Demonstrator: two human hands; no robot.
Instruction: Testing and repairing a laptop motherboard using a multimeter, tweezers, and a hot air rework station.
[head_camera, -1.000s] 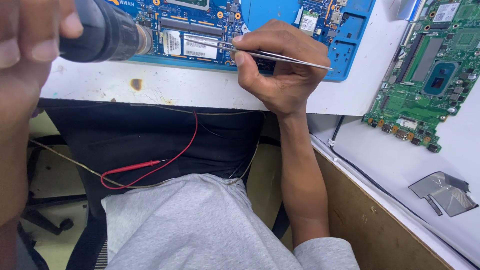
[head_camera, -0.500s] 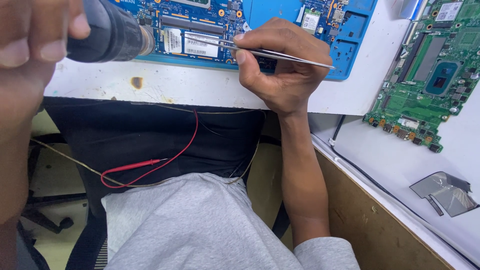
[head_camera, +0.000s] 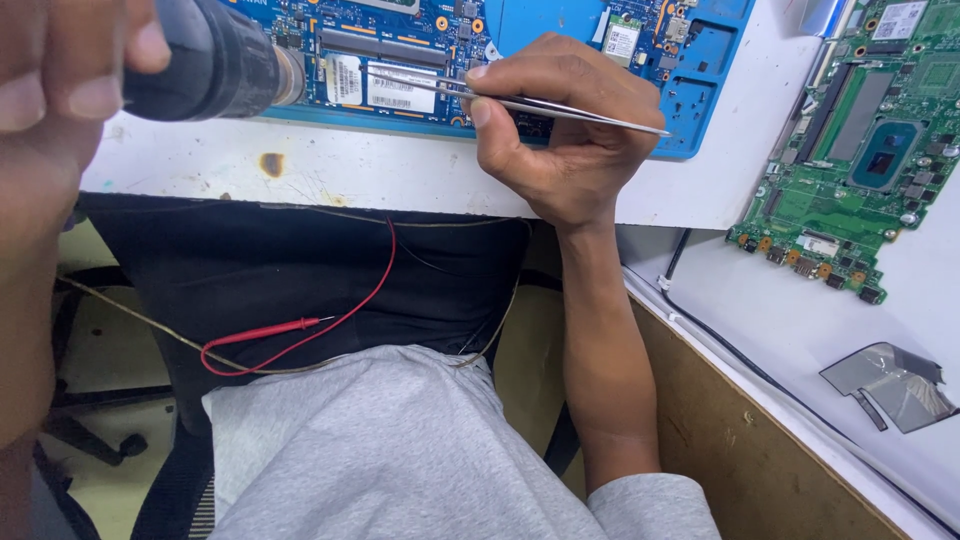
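- Right hand pinches metal tweezers, tips resting on blue circuit board.
- Left hand clasps black hot-air handpiece, nozzle just left of tweezer tips.
- Judgement: rework mid-way; component not yet lifted.

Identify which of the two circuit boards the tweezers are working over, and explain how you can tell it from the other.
The blue circuit board at the top: the right hand holds the tweezers over it. The green circuit board lies untouched to the right.
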